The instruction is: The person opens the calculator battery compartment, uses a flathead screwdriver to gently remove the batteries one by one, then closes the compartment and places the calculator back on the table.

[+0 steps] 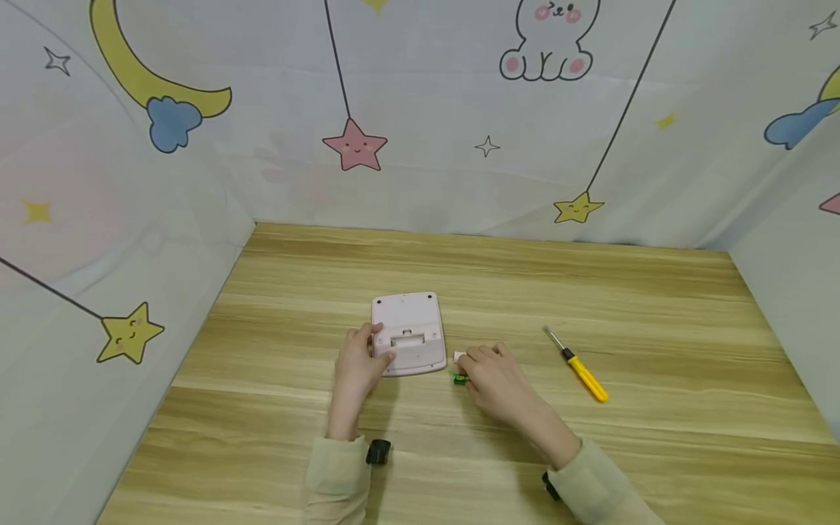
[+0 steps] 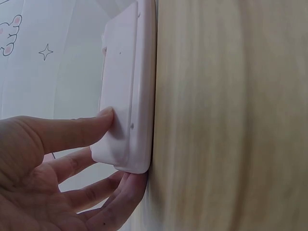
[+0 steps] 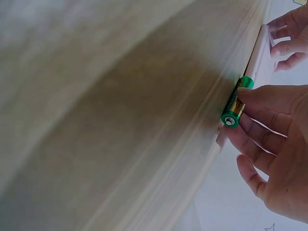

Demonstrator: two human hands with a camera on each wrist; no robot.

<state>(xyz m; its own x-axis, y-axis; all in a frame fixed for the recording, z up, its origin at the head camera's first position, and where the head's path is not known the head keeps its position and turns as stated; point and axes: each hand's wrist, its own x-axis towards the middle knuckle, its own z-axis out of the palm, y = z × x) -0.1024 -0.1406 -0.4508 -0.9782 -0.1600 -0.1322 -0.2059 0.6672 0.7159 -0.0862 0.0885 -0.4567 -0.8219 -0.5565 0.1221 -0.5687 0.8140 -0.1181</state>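
Observation:
A pale pink calculator [image 1: 410, 313] lies back side up on the table, its battery compartment [image 1: 408, 340] uncovered and no battery in it. My left hand [image 1: 355, 362] holds its left edge; the left wrist view shows the thumb on the back and fingers against the side. To the right of the calculator, my right hand [image 1: 495, 383] pinches a green and gold battery [image 3: 236, 103] between thumb and fingers, close over the tabletop. A small pale cover piece [image 1: 459, 356] sits by the right fingertips, partly hidden by them.
Right of my right hand lies a screwdriver [image 1: 576, 368] with a yellow handle, its tip pointing away to the upper left. The wood-grain table [image 1: 275, 306] meets a white printed curtain [image 1: 433, 182] at the back and both sides.

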